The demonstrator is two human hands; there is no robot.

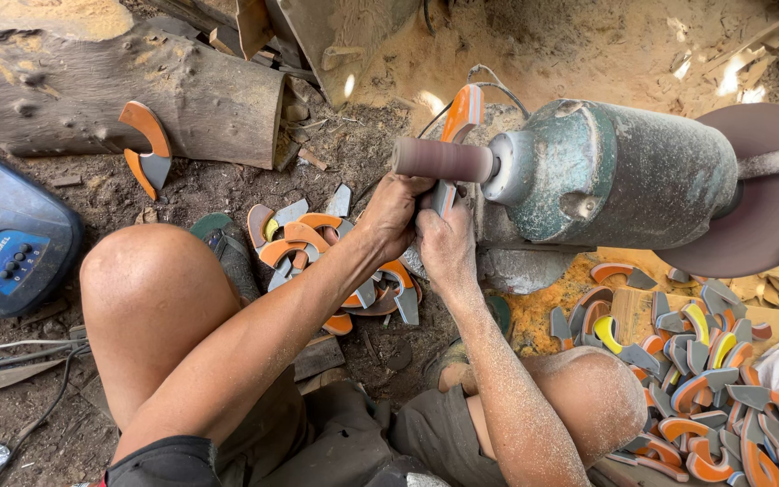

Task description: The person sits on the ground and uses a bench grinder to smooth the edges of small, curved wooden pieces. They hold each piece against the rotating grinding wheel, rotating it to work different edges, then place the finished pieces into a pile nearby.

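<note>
My left hand (396, 214) and my right hand (446, 243) both grip one curved orange and grey piece (462, 115), pressed against the brownish sanding drum (442, 160) at the end of a green-grey motor (619, 171). The piece's orange tip sticks up above the drum. Both forearms are dusted with sawdust. My bare knees sit to the left and right below the hands.
A heap of similar orange, yellow and grey curved pieces (705, 379) lies on the right, a smaller pile (317, 248) on the ground under my arms. A log (119, 86) with one piece leaning on it (148, 144) lies upper left. A blue appliance (6, 239) stands far left. A large sanding disc (764, 198) is on the motor's right.
</note>
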